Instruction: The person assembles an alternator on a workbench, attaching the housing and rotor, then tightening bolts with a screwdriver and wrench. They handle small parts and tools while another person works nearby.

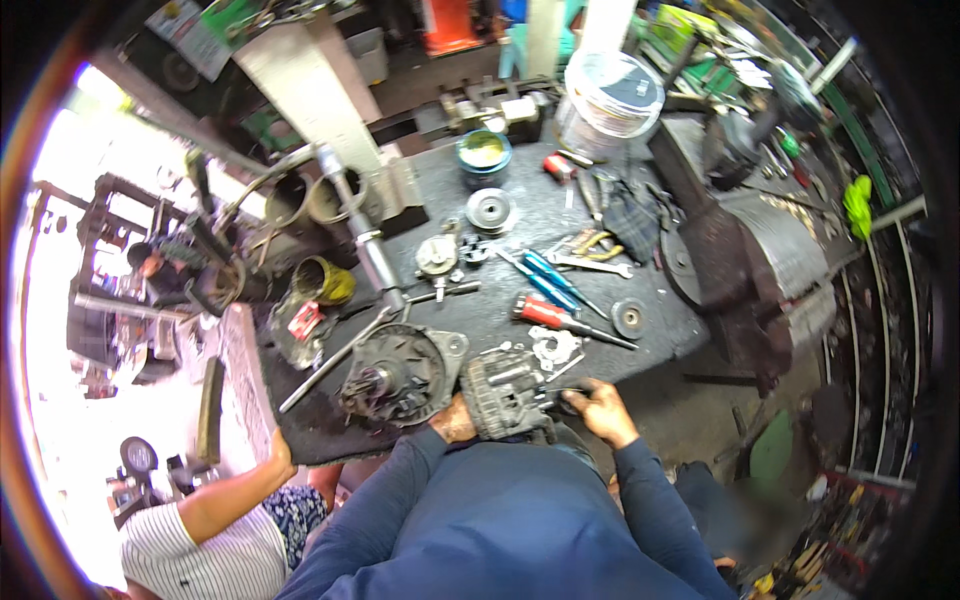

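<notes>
An alternator housing (503, 391), grey and greasy, is tilted up at the bench's near edge, against my front. My left hand (457, 420) grips it from its left side; the housing hides most of those fingers. At the housing's right side my right hand (603, 412) is closed, thumb and fingers pinched near a small dark part I cannot make out. To the left lies the other alternator half with its finned rotor (395, 372), shaft upward. Just beyond the housing rests a pale metal bracket (556, 348), beside a red-handled screwdriver (545, 312).
Blue screwdrivers (548, 280), a wrench (592, 265), a pulley (491, 210) and a round disc (628, 318) lie on the dark bench. A long bar (335, 360) lies at left. A heavy vise (725, 250) stands right. Another person's hand (283, 452) touches the bench's left corner.
</notes>
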Demonstrator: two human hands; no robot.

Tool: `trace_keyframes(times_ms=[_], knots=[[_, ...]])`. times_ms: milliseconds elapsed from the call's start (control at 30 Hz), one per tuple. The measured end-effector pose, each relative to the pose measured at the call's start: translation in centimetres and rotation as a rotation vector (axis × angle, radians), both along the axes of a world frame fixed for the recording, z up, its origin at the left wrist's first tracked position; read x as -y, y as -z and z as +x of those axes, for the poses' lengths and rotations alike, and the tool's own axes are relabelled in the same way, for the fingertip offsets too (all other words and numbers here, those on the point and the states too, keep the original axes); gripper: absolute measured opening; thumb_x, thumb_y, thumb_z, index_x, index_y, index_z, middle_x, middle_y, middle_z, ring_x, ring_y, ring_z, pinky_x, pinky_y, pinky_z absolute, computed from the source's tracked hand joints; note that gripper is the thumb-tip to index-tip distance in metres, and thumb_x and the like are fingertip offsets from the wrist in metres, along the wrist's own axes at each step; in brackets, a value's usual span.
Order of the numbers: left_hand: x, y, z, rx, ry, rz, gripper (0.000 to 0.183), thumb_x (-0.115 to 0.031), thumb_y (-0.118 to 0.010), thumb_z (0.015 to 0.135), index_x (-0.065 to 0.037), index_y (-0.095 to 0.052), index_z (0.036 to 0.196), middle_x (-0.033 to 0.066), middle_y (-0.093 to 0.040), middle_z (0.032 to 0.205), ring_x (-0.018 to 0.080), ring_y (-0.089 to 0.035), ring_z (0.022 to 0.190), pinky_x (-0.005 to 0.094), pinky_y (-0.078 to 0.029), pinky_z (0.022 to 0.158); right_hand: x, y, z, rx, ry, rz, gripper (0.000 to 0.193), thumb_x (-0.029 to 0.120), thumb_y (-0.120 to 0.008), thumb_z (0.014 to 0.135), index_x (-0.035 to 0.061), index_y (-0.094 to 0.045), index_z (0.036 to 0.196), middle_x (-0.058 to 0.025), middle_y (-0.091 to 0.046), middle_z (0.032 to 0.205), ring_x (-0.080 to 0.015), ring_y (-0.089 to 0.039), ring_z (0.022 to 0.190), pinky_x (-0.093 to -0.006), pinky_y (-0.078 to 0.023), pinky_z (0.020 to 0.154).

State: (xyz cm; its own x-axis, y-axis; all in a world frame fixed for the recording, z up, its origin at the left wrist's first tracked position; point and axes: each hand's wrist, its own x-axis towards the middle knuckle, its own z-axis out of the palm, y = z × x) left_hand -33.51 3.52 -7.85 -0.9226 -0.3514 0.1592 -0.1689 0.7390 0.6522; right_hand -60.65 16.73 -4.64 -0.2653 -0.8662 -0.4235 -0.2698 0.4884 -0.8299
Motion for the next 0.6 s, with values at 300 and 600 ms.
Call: trace_keyframes(times_ms=[300,600], knots=[[-6.2,-4.0,3.1,-0.003,-0.692,0.693,0.03,-0.013,-0.063,0.092,0.005,-0.067,0.117,0.0242,-0.069,0.112,0.0371,-0.068,0.105,0.0408,-0.054,0.097,-0.6,-0.8,-2.3,0.518,0.472,0.138,0.016,0.011,-0.065,0.098,0.0019,-0.065,0.111,0.0008,-0.052,0.073,-0.0128,-0.05,0.059,-0.0295,-0.04,0.053],[-7.6,-5.4,7.7,0.037,-0.642,0.849,0.034,-0.024,-0.07,0.096,-0.003,-0.069,0.122,0.0186,-0.07,0.12,0.036,-0.069,0.109,0.0417,-0.055,0.095,0.7,-0.9,-0.9,0.846,0.531,0.138,0.019,0.021,-0.065,0.099,0.0088,-0.065,0.113,0.0013,-0.048,0.075,-0.0134,-0.046,0.066,-0.0302,-0.036,0.059]])
